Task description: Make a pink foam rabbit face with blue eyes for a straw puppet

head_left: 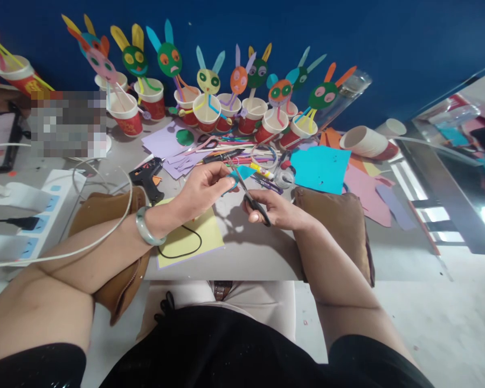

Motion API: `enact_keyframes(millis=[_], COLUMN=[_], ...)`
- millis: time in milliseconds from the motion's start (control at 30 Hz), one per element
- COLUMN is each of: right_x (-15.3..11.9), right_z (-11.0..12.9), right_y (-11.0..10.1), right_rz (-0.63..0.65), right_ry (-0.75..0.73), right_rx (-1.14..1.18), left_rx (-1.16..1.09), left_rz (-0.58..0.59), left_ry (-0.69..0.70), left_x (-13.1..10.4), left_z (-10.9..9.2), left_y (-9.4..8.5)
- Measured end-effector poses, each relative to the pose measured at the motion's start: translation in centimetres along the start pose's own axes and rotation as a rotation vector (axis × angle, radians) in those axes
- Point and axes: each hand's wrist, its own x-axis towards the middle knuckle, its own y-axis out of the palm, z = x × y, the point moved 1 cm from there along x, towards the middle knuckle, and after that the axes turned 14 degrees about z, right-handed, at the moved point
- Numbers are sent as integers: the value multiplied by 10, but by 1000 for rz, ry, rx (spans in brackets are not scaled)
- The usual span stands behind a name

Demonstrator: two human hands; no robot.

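Head view: your left hand [202, 188] is pinching a blue paper piece [244, 172] between thumb and fingers. Your right hand [279, 209] is gripping scissors [261, 209] by their black handles, the blades pointing up and left against the piece; whether the blades are parted or meeting, I cannot tell. Piece: sitting at your left fingertips, between both hands; bright blue, small, plain, a pointed corner showing to the right of the blade, the remainder partly covered by your fingers.

Containers, beyond your hands: red-and-white paper cups standing in an uneven row, holding long-eared paper figures on thin coloured legs. Straight beyond your left hand, one cup [207, 125] is holding a pale-yellow-faced figure [208, 81] with light-blue ears. Beyond your right hand, another cup [299, 137] is holding a green-faced figure [320, 97] with orange ears. Right of your right hand and farther off, a nested cup stack [361, 141] is lying on its side. Nearer, a turquoise sheet [321, 168] is lying flat. Left of your left hand, a black glue gun [145, 177] is resting.
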Motion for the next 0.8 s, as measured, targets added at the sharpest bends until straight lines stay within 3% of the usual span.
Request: enact_keyframes(millis=[800], right_x=[0], right_z=[3], right_y=[1], right_rz=[15], right_ry=[-7], right_rx=[21], left_rx=[11], left_rz=[1], left_ry=[7], left_x=[0], left_z=[0], left_y=[0])
